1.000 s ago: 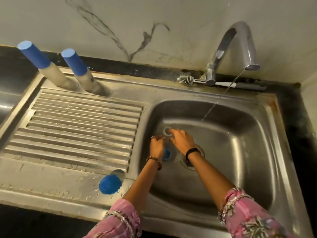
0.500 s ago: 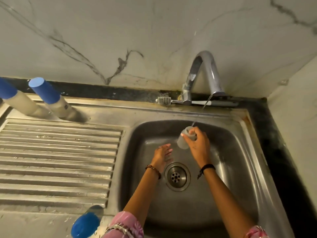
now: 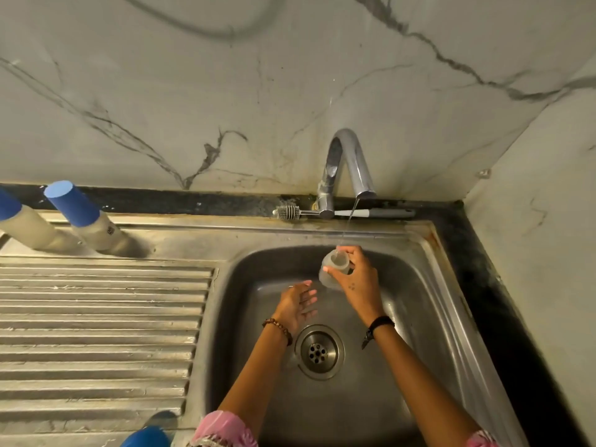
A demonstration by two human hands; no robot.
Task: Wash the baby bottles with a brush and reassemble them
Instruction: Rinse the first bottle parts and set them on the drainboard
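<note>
My right fingers (image 3: 350, 258) curled round a clear bottle (image 3: 333, 269), gripping it near its open mouth and holding it tilted over the back of the sink (image 3: 429, 304), right under the thin stream (image 3: 350, 221) that fell from the tap (image 3: 346, 162). The water ran into the bottle's mouth. My right hand (image 3: 359, 282) was raised above the basin, a black band on its wrist. My left hand (image 3: 296, 304) hung lower, just left of the bottle and not touching it, fingers loose and spread, holding nothing; it was above the drain (image 3: 319, 351). The brush (image 3: 290, 211) lay on the sink's back ledge behind the tap, bristles to the left. Two capped bottles (image 3: 84, 221) with blue tops stood at the far left, behind the ribbed drainboard (image 3: 96, 317). A blue cap (image 3: 146, 437) showed at the bottom edge, near my pink sleeve (image 3: 222, 430).
</note>
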